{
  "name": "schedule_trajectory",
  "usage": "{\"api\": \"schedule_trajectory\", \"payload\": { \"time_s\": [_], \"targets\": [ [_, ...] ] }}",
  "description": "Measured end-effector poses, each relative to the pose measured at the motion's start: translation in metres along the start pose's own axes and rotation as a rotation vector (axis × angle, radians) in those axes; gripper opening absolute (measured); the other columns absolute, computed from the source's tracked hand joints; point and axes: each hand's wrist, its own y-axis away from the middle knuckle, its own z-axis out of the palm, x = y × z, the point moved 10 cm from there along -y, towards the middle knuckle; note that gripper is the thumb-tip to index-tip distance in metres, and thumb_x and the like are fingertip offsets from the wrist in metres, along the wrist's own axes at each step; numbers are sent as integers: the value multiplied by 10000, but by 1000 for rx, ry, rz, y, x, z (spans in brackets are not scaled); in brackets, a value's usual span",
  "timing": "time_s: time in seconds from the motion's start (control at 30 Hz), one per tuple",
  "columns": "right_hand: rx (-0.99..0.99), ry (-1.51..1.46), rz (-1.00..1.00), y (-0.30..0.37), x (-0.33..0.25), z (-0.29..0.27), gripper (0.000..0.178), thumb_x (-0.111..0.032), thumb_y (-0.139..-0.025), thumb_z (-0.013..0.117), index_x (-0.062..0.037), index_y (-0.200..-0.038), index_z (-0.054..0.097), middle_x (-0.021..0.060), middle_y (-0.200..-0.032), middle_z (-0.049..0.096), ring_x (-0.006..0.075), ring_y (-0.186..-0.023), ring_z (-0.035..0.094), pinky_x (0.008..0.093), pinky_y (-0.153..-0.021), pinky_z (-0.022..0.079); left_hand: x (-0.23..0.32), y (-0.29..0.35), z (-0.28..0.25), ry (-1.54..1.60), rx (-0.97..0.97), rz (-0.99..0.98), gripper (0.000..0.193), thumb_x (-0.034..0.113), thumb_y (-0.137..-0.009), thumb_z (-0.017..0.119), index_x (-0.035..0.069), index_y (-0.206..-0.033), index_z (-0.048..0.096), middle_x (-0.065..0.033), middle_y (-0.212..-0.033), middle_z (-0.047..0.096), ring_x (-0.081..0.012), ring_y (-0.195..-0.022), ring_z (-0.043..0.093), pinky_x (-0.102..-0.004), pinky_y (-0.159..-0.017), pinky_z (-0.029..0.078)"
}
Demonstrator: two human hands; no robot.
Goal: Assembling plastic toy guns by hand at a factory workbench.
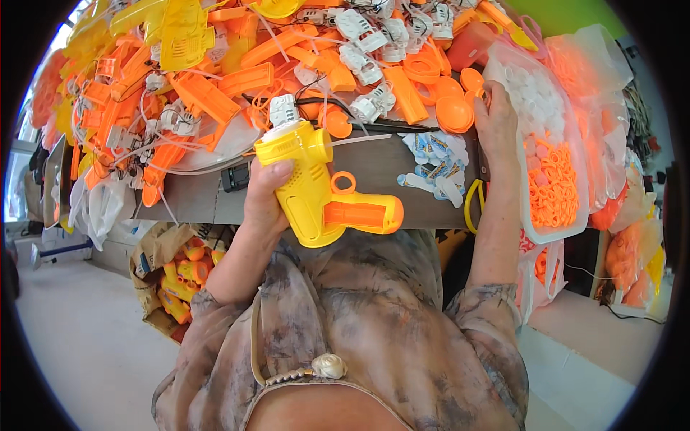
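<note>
My left hand [264,188] is wrapped round a yellow toy gun [298,183], held tilted above the table's near edge. Its orange handle [363,214] lies open along one side, showing a hollow inside. An orange ring [343,182] sits by the handle, and a white ribbed piece [283,110] shows at the gun's far end. My right hand [497,126] reaches to the right side of the pile, its fingers curled at a small rounded orange plastic part [471,80]. The fingertips are partly hidden. Beside it lie orange round cups [453,111].
Orange shells, yellow shells and white wired motor units [359,65] heap across the far table [366,161]. Stickers [436,167] lie near yellow-handled scissors [474,205]. A clear bin [553,233] of small rings and white pieces stands right. A sack [154,262] of yellow-orange toys sits lower left.
</note>
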Motion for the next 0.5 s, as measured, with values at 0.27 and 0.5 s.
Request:
{"api": "schedule_trajectory", "payload": {
  "time_s": [0.27, 0.5],
  "targets": [
    [-356, -1070, 134, 41, -88, -3, 364, -4, -826, 558, 46, -1184, 513, 100, -1074, 585, 181, -1023, 574, 302, -878, 460, -4, 1, 18, -5, 26, -63, 608, 306, -706, 662, -18, -1183, 471, -155, -992, 610, -227, -826, 628, -338, -707, 533],
    [-524, -995, -90, 80, -137, 9, 412, 68, -740, 622, 27, -1142, 544, 93, -1046, 586, 205, -1015, 578, 311, -873, 466, -13, 2, 28, -77, -27, -129, 607, 275, -687, 688, -28, -1171, 480, -146, -959, 615, -221, -807, 626, -347, -708, 531]
  ]
}}
